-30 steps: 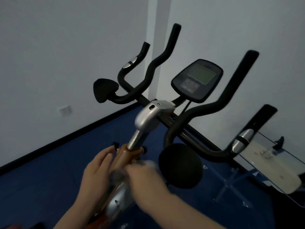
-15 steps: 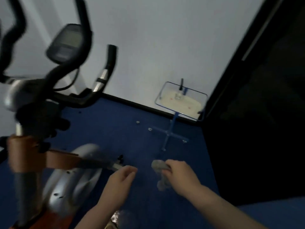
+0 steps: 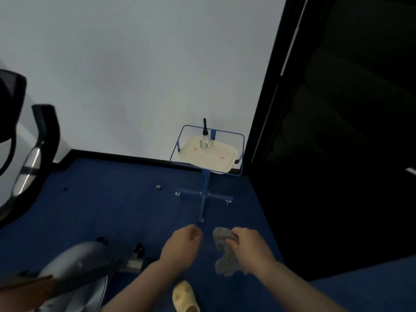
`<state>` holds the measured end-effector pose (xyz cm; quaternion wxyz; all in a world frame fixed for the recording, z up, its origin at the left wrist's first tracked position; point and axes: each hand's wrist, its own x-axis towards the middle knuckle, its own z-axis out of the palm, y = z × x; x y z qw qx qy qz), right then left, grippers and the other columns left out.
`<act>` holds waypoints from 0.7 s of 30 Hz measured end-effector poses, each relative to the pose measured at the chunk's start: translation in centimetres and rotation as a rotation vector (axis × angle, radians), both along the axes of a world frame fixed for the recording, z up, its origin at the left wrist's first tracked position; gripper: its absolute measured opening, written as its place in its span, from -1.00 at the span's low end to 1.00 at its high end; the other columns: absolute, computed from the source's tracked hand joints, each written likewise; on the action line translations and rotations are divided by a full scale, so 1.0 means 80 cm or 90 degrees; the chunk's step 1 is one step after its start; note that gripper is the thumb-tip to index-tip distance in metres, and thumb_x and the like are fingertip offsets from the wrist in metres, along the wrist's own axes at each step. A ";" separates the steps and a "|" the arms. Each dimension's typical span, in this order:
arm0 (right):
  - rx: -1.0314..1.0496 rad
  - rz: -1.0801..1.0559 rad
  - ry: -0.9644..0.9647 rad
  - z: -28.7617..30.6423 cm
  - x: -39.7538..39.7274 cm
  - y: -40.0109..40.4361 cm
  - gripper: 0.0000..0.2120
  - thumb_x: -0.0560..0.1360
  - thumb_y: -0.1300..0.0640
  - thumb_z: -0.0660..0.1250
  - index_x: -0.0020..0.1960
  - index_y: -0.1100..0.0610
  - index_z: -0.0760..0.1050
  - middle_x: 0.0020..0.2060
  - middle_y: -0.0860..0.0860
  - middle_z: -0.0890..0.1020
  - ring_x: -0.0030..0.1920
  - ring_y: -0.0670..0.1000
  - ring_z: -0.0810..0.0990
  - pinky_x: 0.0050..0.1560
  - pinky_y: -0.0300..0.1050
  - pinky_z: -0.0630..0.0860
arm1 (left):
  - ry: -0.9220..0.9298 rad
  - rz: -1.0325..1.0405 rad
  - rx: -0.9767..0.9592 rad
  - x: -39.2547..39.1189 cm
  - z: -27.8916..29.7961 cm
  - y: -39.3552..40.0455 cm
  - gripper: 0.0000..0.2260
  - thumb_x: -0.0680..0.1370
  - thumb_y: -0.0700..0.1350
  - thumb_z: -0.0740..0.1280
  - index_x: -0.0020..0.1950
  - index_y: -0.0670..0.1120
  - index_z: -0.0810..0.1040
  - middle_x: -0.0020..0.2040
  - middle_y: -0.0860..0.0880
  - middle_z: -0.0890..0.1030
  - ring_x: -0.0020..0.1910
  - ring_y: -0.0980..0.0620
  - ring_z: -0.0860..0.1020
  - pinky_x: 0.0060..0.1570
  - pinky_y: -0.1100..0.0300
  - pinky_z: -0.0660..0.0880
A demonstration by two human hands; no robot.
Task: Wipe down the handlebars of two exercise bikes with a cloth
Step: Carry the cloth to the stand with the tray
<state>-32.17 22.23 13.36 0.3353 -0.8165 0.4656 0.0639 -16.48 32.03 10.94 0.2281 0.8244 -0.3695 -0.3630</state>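
Blue carpet (image 3: 117, 199) fills the floor below a pale wall. At five o'clock the right hand (image 3: 252, 248) grips a grey cloth (image 3: 225, 255); just beside it, the left hand (image 3: 182, 246) is curled, holding nothing. One handlebar (image 3: 31, 158) shows at nine o'clock.

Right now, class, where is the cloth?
In the head view, lower right of centre: the grey cloth hangs from the right hand, beside the left hand, above the blue floor.
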 end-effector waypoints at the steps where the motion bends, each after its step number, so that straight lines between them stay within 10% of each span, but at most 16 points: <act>1: 0.003 -0.009 0.003 0.000 0.011 -0.014 -0.82 0.60 0.05 0.20 -0.13 0.08 0.47 -0.18 -0.04 0.59 -0.17 -0.08 0.57 -0.28 -0.25 0.45 | 0.001 -0.002 -0.001 0.014 -0.001 -0.015 -0.88 0.59 0.02 0.16 0.00 0.14 0.48 0.00 0.14 0.58 -0.04 0.12 0.56 0.03 0.09 0.55; 21: -0.031 -0.090 -0.044 -0.066 0.186 -0.362 -0.81 0.61 0.06 0.18 -0.10 0.11 0.49 -0.19 0.04 0.58 -0.18 0.02 0.55 -0.22 -0.07 0.48 | -0.025 0.025 0.088 0.184 -0.038 -0.318 -0.79 0.58 -0.14 0.13 0.08 -0.09 0.54 0.00 -0.04 0.63 -0.08 -0.05 0.59 0.00 -0.03 0.56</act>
